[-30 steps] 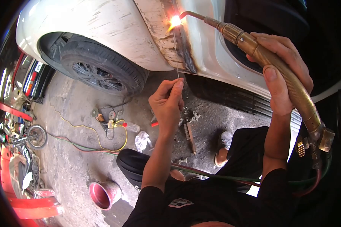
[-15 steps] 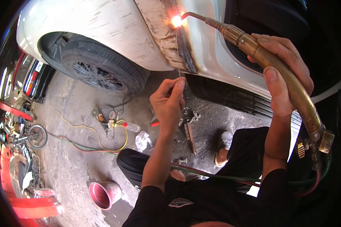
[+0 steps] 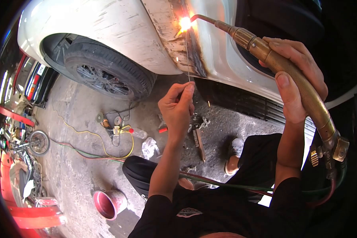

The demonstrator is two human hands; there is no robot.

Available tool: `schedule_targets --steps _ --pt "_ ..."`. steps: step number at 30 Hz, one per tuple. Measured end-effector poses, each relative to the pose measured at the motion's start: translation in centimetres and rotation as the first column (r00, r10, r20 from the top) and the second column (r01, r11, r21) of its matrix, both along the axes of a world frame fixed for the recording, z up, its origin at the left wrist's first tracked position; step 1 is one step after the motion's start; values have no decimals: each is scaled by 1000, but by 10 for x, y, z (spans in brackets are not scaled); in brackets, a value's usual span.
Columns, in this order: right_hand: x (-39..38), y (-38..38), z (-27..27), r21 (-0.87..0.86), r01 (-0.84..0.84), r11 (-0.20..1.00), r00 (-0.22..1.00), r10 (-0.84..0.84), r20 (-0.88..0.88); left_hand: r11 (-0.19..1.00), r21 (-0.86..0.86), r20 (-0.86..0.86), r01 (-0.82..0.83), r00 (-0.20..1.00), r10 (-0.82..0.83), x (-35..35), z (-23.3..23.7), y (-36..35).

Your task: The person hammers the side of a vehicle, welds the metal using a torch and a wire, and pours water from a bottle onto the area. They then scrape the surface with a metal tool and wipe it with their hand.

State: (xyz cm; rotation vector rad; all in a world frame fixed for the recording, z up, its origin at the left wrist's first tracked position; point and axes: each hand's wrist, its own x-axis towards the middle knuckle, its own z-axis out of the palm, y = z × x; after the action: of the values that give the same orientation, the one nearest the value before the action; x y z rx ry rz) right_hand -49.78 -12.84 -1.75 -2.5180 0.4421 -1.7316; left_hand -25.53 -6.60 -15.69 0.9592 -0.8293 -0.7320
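My right hand point(image 3: 295, 75) grips a brass gas torch point(image 3: 289, 75) whose thin nozzle ends in a bright flame point(image 3: 184, 23) on a rusty, burnt seam point(image 3: 186, 47) of a white car body point(image 3: 107, 27). My left hand point(image 3: 177, 109) pinches a thin filler rod point(image 3: 187, 55) between thumb and fingers. The rod runs straight up to the flame. A few sparks fall below the seam. Green and red hoses point(image 3: 226, 184) lead from the torch's valves across my lap.
The car's wheel point(image 3: 103, 73) sits left of the seam. On the concrete floor lie a yellow cable point(image 3: 103, 142), small tools and a bottle point(image 3: 119, 129), a wire brush point(image 3: 198, 142), a rag point(image 3: 148, 147) and a red bucket point(image 3: 109, 203). Red equipment stands at far left.
My left hand has shifted slightly right and down with the rod. The flame stays on the seam, and sparks now drop from it.
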Motion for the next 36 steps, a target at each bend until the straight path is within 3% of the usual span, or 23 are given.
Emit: schedule_targets --steps 36 --pt "-2 -4 -2 -33 -5 999 1000 4 -15 1000 -4 8 -12 1000 12 -4 0 -4"
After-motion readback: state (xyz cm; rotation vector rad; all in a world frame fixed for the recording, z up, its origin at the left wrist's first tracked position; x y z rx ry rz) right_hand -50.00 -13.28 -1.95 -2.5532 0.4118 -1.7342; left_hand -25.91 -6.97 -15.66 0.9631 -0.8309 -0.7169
